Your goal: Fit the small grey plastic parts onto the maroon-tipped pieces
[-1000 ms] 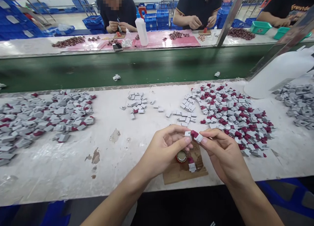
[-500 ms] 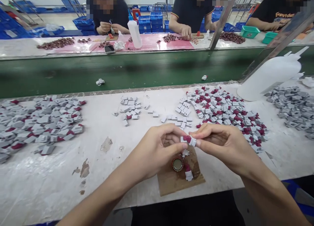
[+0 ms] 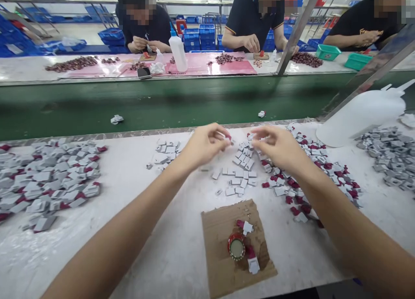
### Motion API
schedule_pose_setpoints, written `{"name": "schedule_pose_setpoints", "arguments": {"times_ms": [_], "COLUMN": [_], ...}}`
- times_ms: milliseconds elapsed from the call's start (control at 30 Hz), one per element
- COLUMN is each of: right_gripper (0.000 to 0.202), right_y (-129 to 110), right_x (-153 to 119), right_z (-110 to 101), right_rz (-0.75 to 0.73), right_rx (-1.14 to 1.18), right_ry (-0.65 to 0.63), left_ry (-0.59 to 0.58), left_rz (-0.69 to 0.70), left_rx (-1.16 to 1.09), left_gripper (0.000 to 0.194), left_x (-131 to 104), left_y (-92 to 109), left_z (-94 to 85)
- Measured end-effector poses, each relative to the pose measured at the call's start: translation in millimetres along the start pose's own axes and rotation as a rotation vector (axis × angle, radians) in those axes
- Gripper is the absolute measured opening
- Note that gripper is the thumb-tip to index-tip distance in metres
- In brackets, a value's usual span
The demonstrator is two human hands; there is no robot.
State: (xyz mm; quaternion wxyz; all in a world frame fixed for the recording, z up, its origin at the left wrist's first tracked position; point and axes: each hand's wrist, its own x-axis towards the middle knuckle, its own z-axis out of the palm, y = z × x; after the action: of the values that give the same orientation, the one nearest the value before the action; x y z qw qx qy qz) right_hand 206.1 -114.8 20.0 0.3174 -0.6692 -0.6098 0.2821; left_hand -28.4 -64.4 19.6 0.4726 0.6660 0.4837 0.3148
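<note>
My left hand [image 3: 205, 145] is raised over the far part of the table, beside a loose group of small light-grey plastic pieces [image 3: 240, 173]. Its thumb and fingertips are pinched together; what lies between them is too small and blurred to make out. My right hand [image 3: 280, 147] hovers at the left edge of a heap of grey-and-maroon plastic parts [image 3: 337, 171], thumb and index finger apart. Nearer me, a cardboard piece [image 3: 218, 264] bears a red-rimmed bottle cap [image 3: 237, 247] and two grey-and-maroon parts [image 3: 248, 227], one above and one below right of the cap.
Another heap of grey-and-maroon parts [image 3: 58, 173] covers the left side. At right stand a white plastic bottle [image 3: 363, 115] and a grey pile [image 3: 389, 156]. A green conveyor strip [image 3: 194, 102] runs behind, with a metal post [image 3: 296, 30]. Several people work across it.
Both hands have moved away from me and drawn apart. The grey-and-maroon part they held together is no longer visible between them. The view has tilted, showing more of the cardboard.
</note>
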Motion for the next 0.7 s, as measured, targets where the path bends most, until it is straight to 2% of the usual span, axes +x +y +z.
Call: {"name": "schedule_pose_setpoints", "arguments": {"times_ms": [67, 133, 200, 267, 333, 400, 500, 600, 633, 700], "right_gripper": [0.035, 0.038, 0.037, 0.037, 0.032, 0.024, 0.027, 0.027, 0.028, 0.034], "right_y": [5, 11, 15, 15, 9, -1, -18, -26, -26, -25], "right_x": [47, 91, 124, 143, 147, 136, 97, 43, 26, -6], "right_z": [0, 2, 6, 10, 14, 16, 15, 12, 11, 12], "right_rz": [0.034, 0.083, 0.118, 0.12, 0.091, 0.052, -0.011, -0.071, -0.081, -0.077], "right_rx": [-0.145, -0.211, -0.238, -0.221, -0.164, -0.068, 0.121, 0.398, 0.516, 0.723], "right_ry": [0.149, 0.195, 0.177, 0.132, 0.087, 0.047, -0.009, -0.088, -0.121, -0.17], "left_ry": [0.215, 0.3, 0.345, 0.37, 0.383, 0.404, 0.409, 0.245, 0.148, 0.039], "left_rz": [-0.068, -0.099, -0.112, -0.124, -0.139, -0.144, -0.095, 0.069, 0.178, 0.318], "left_rx": [0.088, 0.124, 0.159, 0.204, 0.25, 0.285, 0.303, 0.214, 0.115, -0.034], "left_gripper": [0.012, 0.015, 0.019, 0.024, 0.026, 0.021, 0.015, 0.027, 0.027, 0.021], "left_x": [40, 75, 99, 113, 118, 112, 84, 35, 17, -19], "left_y": [-9, -18, -25, -31, -36, -37, -30, -14, -8, 2], "left_z": [-5.6, -10.1, -13.2, -15.9, -18.9, -22.2, -23.3, -14.3, -9.2, 2.5]}}
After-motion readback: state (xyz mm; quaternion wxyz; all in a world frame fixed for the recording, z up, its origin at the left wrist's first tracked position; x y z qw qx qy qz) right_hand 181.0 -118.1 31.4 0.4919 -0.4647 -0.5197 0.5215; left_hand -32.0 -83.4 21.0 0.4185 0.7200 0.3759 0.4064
